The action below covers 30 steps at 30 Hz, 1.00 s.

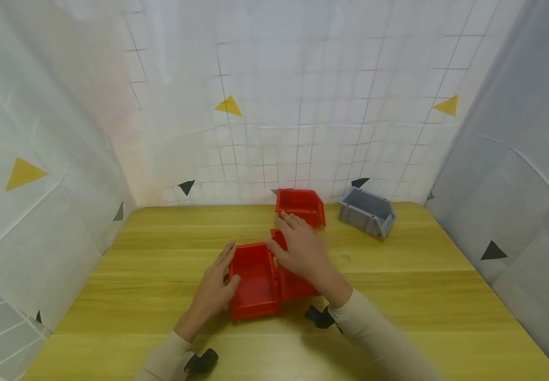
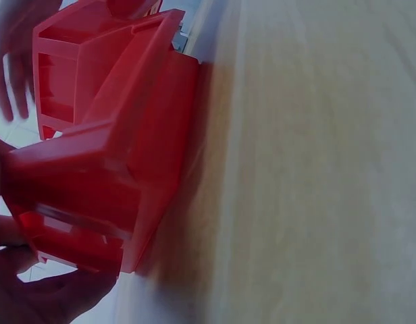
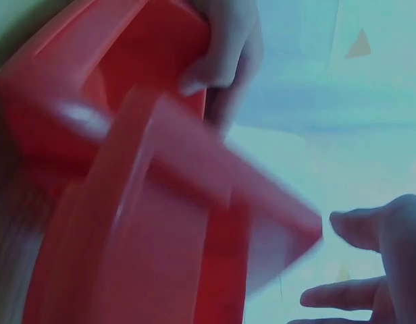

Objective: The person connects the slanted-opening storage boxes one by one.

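Note:
Two red plastic storage bins stand side by side on the table. My left hand (image 1: 214,288) holds the left red bin (image 1: 254,278) by its left wall, thumb over the rim and fingers along the outside. Over the right red bin (image 1: 298,287), my right hand (image 1: 304,255) is spread with its fingers extended, hiding part of that bin. In the right wrist view, the right hand's fingers (image 3: 346,295) are apart from the nearer bin's rim. The left wrist view shows the left bin's sloped front (image 2: 73,182) close up.
Behind the two bins, near the table's back edge, are a third red bin (image 1: 299,200) and a grey bin (image 1: 366,210). The wooden table (image 1: 170,233) is enclosed by white sheets (image 1: 274,106) at the back and both sides.

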Available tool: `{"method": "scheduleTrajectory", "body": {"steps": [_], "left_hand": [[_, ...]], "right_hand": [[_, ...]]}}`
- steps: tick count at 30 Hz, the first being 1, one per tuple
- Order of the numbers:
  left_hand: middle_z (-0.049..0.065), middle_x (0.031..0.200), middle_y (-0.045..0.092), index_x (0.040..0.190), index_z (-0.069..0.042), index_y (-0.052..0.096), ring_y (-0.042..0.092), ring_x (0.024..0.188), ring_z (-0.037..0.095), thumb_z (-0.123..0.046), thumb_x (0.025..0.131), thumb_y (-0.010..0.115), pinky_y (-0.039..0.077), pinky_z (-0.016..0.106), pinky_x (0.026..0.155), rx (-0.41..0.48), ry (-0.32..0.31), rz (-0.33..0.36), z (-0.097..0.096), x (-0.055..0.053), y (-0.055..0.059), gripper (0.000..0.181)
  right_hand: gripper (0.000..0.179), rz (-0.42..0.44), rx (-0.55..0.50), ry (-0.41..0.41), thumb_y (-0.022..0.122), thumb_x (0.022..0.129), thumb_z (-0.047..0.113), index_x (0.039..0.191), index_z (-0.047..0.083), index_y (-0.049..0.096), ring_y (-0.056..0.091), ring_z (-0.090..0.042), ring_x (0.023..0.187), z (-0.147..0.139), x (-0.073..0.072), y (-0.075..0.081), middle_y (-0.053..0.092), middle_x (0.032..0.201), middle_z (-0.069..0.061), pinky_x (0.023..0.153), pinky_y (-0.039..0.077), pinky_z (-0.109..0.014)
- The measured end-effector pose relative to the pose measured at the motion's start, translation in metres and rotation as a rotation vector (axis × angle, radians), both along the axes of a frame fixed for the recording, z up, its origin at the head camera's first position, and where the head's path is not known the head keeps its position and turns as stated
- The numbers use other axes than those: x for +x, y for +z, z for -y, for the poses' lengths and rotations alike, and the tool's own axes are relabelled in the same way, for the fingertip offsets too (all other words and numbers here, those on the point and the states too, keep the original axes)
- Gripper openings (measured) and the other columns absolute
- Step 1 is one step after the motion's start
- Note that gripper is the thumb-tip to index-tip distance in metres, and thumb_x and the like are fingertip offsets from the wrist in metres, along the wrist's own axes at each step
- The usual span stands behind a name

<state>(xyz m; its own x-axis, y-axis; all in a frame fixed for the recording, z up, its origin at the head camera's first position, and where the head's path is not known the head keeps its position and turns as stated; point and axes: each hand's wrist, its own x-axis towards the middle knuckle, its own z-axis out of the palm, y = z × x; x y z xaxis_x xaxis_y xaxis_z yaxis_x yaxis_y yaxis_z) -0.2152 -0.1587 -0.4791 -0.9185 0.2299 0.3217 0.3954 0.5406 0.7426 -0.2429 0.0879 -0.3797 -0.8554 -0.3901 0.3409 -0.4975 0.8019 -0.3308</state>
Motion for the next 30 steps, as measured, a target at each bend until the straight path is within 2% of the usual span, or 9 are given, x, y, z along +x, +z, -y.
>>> {"method": "scheduleTrajectory", "body": {"steps": [5,9,13,21,30], "left_hand": [[0.0,0.168,0.026,0.161,-0.002,0.034,0.033,0.15,0.025,-0.002,0.095,0.06,0.045,0.046,0.105,0.013,-0.009,-0.024,0.0,-0.001,-0.003,0.071],[0.0,0.169,0.026,0.161,-0.001,0.035,0.036,0.148,0.026,-0.001,0.095,0.06,0.047,0.044,0.104,0.016,-0.01,-0.022,-0.001,0.0,-0.004,0.07],[-0.001,0.169,0.025,0.162,-0.004,0.034,0.038,0.147,0.025,-0.001,0.095,0.059,0.047,0.043,0.104,0.016,-0.009,-0.009,-0.001,0.0,-0.003,0.071],[-0.001,0.168,0.027,0.161,-0.003,0.035,0.036,0.148,0.024,0.0,0.095,0.059,0.047,0.044,0.104,0.021,-0.007,-0.017,-0.001,0.0,-0.002,0.07],[0.0,0.168,0.028,0.161,-0.003,0.036,0.036,0.148,0.025,-0.001,0.094,0.059,0.046,0.046,0.106,0.007,0.005,-0.04,0.0,0.0,-0.002,0.071]], "right_hand": [[0.078,0.074,0.02,0.063,0.054,0.102,0.055,0.155,0.0,0.045,0.03,-0.04,0.15,0.025,-0.004,-0.004,0.039,0.16,-0.022,0.122,0.018,-0.053],[0.08,0.12,0.053,0.066,0.049,0.103,0.06,0.156,-0.001,0.044,0.03,-0.041,0.15,0.037,-0.007,-0.009,0.038,0.161,-0.022,0.122,0.017,-0.056],[0.081,0.127,0.101,0.059,0.047,0.103,0.062,0.154,-0.001,0.047,0.035,-0.039,0.146,0.044,-0.011,-0.014,0.044,0.156,-0.02,0.121,0.019,-0.059],[0.069,0.136,0.176,0.046,0.052,0.103,0.054,0.152,0.004,0.051,0.035,-0.04,0.144,0.052,-0.018,-0.02,0.047,0.153,-0.02,0.121,0.014,-0.063],[0.066,0.153,0.212,0.046,0.053,0.103,0.052,0.153,0.007,0.051,0.033,-0.041,0.145,0.057,-0.02,-0.021,0.048,0.153,-0.019,0.121,0.011,-0.064]]}}
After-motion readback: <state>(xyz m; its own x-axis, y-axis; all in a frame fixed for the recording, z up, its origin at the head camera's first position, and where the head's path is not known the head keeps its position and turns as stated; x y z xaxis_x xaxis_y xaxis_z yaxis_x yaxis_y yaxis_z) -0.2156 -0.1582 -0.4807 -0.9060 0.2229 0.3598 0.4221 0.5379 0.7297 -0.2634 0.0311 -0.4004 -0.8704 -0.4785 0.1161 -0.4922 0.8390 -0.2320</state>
